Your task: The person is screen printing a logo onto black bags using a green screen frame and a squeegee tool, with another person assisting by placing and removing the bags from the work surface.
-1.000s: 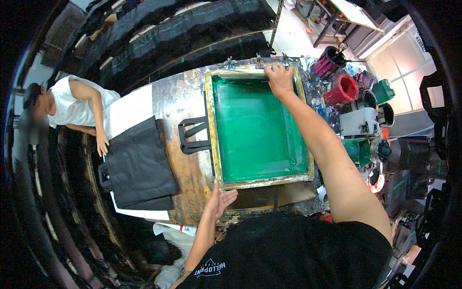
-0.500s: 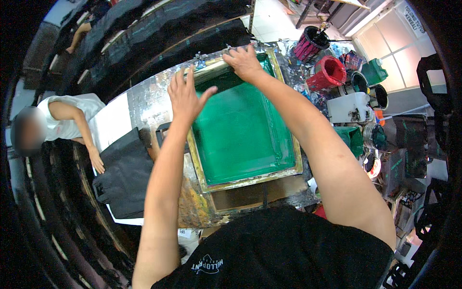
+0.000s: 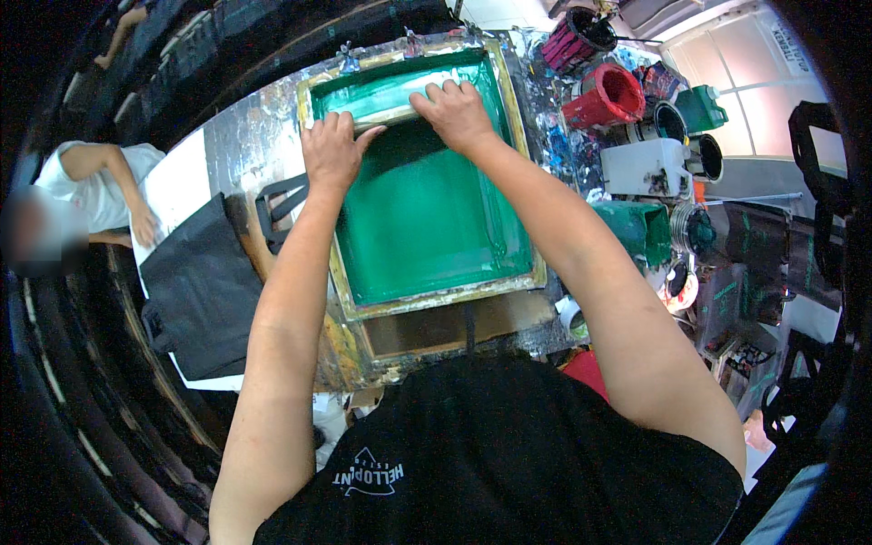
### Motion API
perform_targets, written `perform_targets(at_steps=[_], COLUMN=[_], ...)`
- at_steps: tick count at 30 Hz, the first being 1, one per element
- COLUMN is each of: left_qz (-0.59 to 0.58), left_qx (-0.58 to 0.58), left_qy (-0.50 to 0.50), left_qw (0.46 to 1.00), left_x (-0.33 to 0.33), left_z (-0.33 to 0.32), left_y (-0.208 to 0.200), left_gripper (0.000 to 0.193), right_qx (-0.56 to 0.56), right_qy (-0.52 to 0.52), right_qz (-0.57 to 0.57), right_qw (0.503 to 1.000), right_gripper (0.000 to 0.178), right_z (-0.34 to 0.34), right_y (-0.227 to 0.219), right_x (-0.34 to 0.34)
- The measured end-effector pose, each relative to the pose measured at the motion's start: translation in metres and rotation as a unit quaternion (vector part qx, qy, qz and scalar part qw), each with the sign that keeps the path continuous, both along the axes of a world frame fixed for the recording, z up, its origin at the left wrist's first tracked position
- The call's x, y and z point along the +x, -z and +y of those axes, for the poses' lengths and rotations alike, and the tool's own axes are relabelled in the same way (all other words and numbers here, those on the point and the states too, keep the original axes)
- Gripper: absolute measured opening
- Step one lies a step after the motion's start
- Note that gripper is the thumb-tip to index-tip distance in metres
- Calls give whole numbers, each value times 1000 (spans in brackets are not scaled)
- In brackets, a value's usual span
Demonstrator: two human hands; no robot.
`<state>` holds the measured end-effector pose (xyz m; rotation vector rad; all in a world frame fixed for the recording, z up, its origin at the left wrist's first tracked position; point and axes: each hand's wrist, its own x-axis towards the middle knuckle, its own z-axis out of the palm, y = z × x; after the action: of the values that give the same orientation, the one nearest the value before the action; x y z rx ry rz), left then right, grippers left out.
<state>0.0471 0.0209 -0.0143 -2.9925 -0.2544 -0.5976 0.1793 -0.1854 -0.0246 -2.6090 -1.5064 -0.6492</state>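
Both my hands hold a squeegee (image 3: 392, 116) laid crosswise in a screen-printing frame (image 3: 443, 301). My left hand (image 3: 332, 154) is closed on its left end, with the thumb along the near side. Toward the other end my right hand (image 3: 456, 116) is closed over the top, fingers curled. Green ink covers the mesh (image 3: 418, 241) on both sides of the squeegee, and a dark shadow falls just in front of it. The squeegee's lower edge is hidden from me. Clamps (image 3: 349, 58) stand along the frame's far edge.
Left of the frame a black cloth bag (image 3: 204, 291) lies on a white board (image 3: 182, 177), where a co-worker's hand (image 3: 143, 223) rests. To the right stand a red bucket (image 3: 604, 95), a white jerrycan (image 3: 645, 168) and a green container (image 3: 636, 229). Black cloth fills racks (image 3: 245, 54) behind.
The squeegee has come toward me from the frame's far end, baring a green strip behind it. My left hand's spread fingers have closed on it. The co-worker's hand has left the black bag.
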Motion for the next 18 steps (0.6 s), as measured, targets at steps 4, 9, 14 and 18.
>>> perform_targets(at_steps=[4, 9, 14, 18], left_qz=[8, 12, 0, 21], left_qx=[3, -7, -31, -43], left_qy=[-9, 3, 29, 30], left_qw=[1000, 1000, 999, 998], left_x=[-45, -109, -170, -215], left_z=[-27, -60, -94, -120], left_y=[-2, -4, -4, -10], left_gripper=[54, 52, 52, 52], right_qx=[4, -15, -50, -18], right_qy=[-1, -3, 23, 18], right_qz=[5, 14, 51, 49], right_qw=[1000, 1000, 997, 998], right_gripper=[27, 30, 29, 25], right_z=[-27, -63, -100, -126], right_y=[-5, -6, -11, -11], right_x=[-46, -111, -181, -228])
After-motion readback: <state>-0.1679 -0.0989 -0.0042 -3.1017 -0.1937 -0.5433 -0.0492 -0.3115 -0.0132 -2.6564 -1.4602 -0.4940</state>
